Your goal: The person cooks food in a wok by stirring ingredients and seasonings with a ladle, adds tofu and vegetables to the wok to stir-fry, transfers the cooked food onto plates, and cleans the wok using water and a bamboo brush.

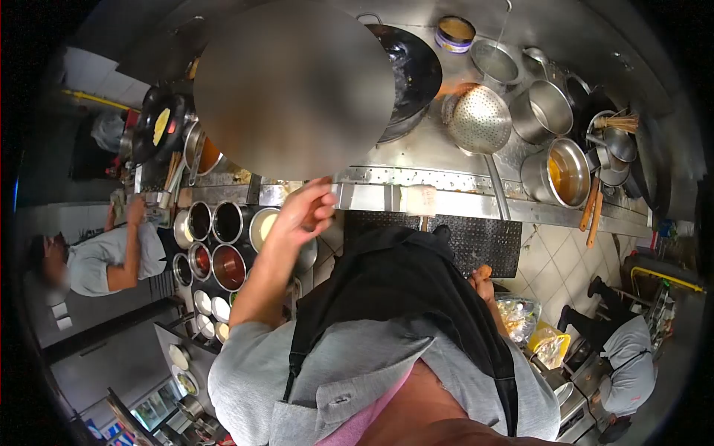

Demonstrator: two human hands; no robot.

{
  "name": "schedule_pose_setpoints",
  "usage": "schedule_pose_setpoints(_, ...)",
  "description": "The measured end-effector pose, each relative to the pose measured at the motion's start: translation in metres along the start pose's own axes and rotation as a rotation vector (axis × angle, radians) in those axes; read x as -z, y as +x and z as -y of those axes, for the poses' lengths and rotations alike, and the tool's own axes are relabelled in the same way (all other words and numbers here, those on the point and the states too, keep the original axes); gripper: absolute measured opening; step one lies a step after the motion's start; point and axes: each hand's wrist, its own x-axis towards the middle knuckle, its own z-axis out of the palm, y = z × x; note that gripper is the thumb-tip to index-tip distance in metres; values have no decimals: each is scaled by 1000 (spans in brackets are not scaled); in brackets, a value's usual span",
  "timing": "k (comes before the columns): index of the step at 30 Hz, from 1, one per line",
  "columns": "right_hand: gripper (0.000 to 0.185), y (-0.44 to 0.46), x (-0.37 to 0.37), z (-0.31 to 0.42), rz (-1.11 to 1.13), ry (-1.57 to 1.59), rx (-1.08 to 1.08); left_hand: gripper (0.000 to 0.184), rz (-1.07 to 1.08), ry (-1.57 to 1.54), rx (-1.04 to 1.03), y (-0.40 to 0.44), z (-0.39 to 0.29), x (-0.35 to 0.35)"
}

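My left hand (307, 213) is raised at the counter's front edge, just below a large blurred patch. Its fingers are loosely bent and apart, with nothing visible between them. Low beside the right side of the black apron (387, 279), my right hand (480, 285) is closed around a small brownish thing that I cannot make out. A black wok (416, 70) shows partly behind the blurred patch. To its right, a perforated strainer (480, 119) lies on the steel counter (401, 157), its handle reaching over the front edge.
Steel pots (541, 111) and a pot of amber liquid (569, 172) stand at the right. Sauce containers (228, 267) are at the left. A co-worker (119, 260) stands at far left, another person (628, 357) at lower right. A pan (151, 145) holds yellow food.
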Motion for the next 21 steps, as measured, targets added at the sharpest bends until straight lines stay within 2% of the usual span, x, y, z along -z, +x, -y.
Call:
schedule_pose_setpoints(2, 38, -4, 4, 9, -4, -23, 25, 30, -131, 128, -67, -21, -10, 24)
schedule_pose_setpoints(3, 31, -8, 6, 14, -13, -13, -32, 31, -184, 199, -109, -22, -19, 32)
schedule_pose_setpoints(4, 31, -13, 11, 17, -21, -4, -89, 33, -238, 268, -151, -20, -26, 38)
schedule_pose_setpoints(5, 39, -16, 17, 19, -28, 3, -145, 49, -299, 416, -211, -7, -29, 43)
schedule_pose_setpoints(6, 39, -16, 24, 16, -20, -35, -133, 66, -358, 566, -273, 14, -33, 51)
schedule_pose_setpoints(7, 40, -9, 36, -3, -14, -72, -122, 68, -343, 745, -327, 43, -36, 65)
schedule_pose_setpoints(8, 40, -4, 46, -16, -10, -106, -111, 67, -514, 1033, -418, 58, -35, 41)
schedule_pose_setpoints(11, 37, -30, 73, 24, -33, -193, -135, 69, -592, 1177, -672, 131, -13, 12)
schedule_pose_setpoints(12, 36, -34, 82, 31, -50, -193, -144, 68, -565, 1068, -597, 127, -9, -37)
schedule_pose_setpoints(14, 32, -39, 106, 21, -109, -110, -167, 69, -450, 918, -602, 156, 14, -88)
schedule_pose_setpoints(15, 29, -38, 117, 3, -157, 23, -267, 70, -395, 884, -608, 170, 26, -118)
schedule_pose_setpoints(16, 30, -45, 126, -5, -175, 28, -206, 71, -322, 801, -531, 183, 35, -149)
schedule_pose_setpoints(18, 46, -53, 142, -15, -212, 30, -75, 72, -141, 659, -603, 260, 66, -171)
schedule_pose_setpoints(19, 42, -63, 148, -9, -230, 111, -153, 72, -74, 657, -561, 281, 73, -198)
schedule_pose_setpoints(20, 43, -66, 157, -16, -269, 50, -192, 72, -11, 653, -520, 297, 81, -227)
schedule_pose_setpoints(21, 44, -68, 168, -44, -306, -11, -233, 69, -82, 629, -425, 311, 89, -258)
